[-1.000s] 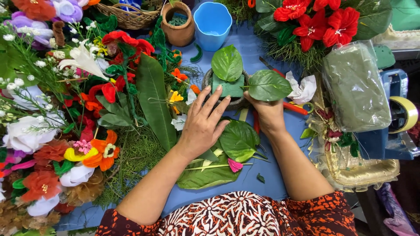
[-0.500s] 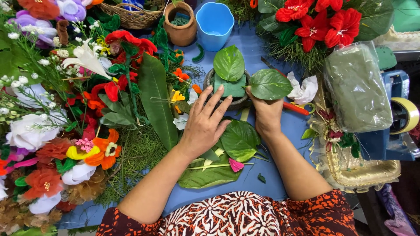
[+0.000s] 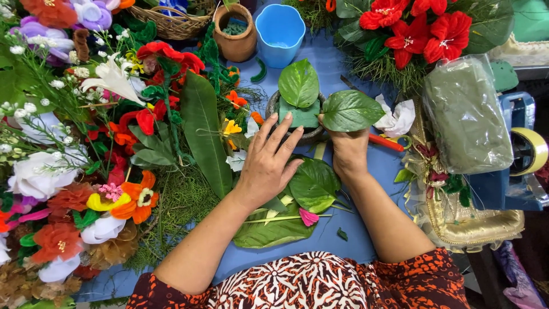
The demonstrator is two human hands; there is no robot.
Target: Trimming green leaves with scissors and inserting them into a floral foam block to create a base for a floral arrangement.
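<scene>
The broad green leaf (image 3: 350,110), light, limp and tearable, is pinched at its stem by the right hand (image 3: 347,150); the left hand (image 3: 269,163), fingers spread, steadies the round pot (image 3: 311,136).

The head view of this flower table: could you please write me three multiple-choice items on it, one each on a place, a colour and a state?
1. Where does the blue plastic cup stand?
A. beside the clay pot, at the table's far edge
B. on the green foam block
C. under the left hand

2. What colour are the big flowers at top right?
A. white
B. red
C. purple

3. How is the left hand held?
A. fist closed on a stem
B. open, fingers spread, tips by the small bowl
C. lifted clear of the table

Answers: 1 A, the cup is next to the pot; 2 B, their petals are red; 3 B, the fingers lie flat and apart.
</scene>
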